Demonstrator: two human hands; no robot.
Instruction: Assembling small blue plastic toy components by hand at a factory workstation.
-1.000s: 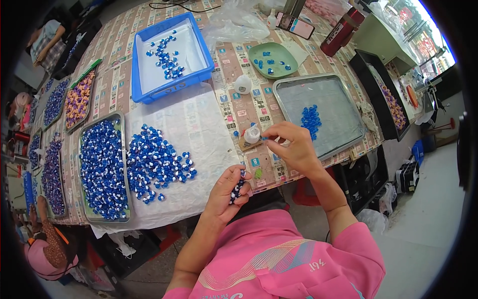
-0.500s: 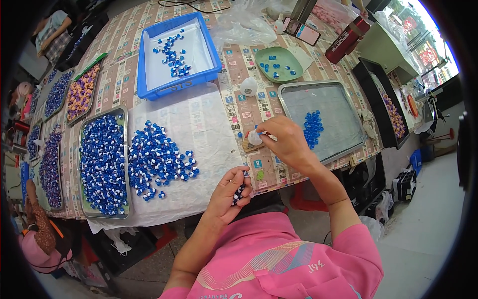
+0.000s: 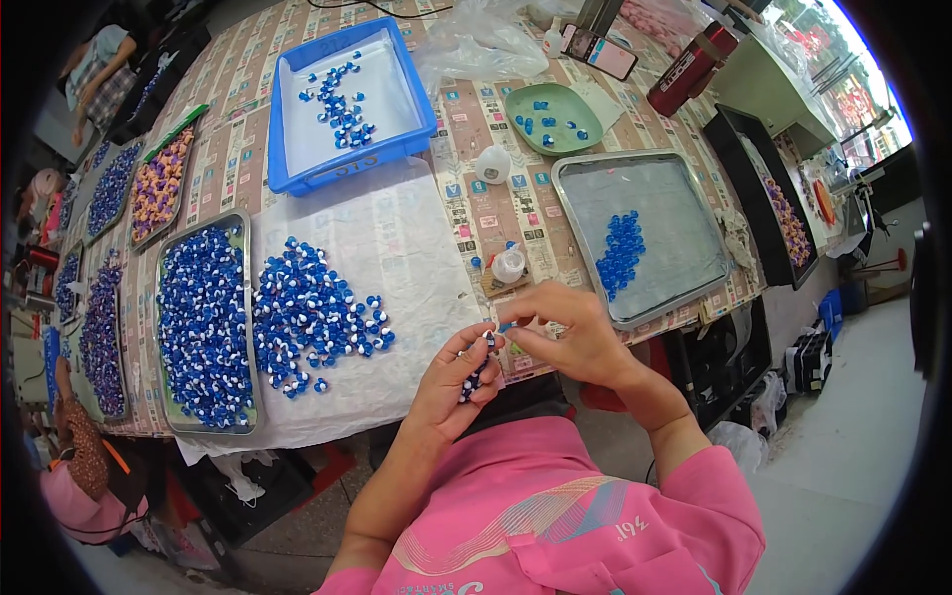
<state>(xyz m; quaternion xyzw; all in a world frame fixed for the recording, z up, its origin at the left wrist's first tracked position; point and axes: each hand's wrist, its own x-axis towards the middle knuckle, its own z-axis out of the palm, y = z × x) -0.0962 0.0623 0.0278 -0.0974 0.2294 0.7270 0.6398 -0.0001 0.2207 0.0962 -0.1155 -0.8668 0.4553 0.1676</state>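
My left hand (image 3: 451, 385) is closed round several small blue-and-white bead-like pieces (image 3: 474, 381), with one held up at its fingertips. Right beside it, my right hand (image 3: 570, 335) pinches a tiny bluish piece (image 3: 507, 326) against that one; the fingers partly hide the contact. Just beyond the hands, a small whitish pot (image 3: 509, 265) sits on a little wooden block (image 3: 493, 288). A loose heap of blue-and-white pieces (image 3: 312, 322) lies on white paper (image 3: 421, 268) to the left. On the right, a metal tray (image 3: 684, 233) holds plain blue pieces (image 3: 622, 255).
A full metal tray (image 3: 250, 297) of blue-and-white pieces stands left of the heap. Farther back are a blue bin (image 3: 428, 114), a green dish (image 3: 570, 104), a white round bottle (image 3: 493, 165), a phone (image 3: 600, 52) and a red flask (image 3: 692, 69). Another person (image 3: 84, 481) sits at the left.
My right hand has come from the whitish pot back toward me, down to the fingertips of my left hand. My left hand stays nearly in place, still holding the pieces.
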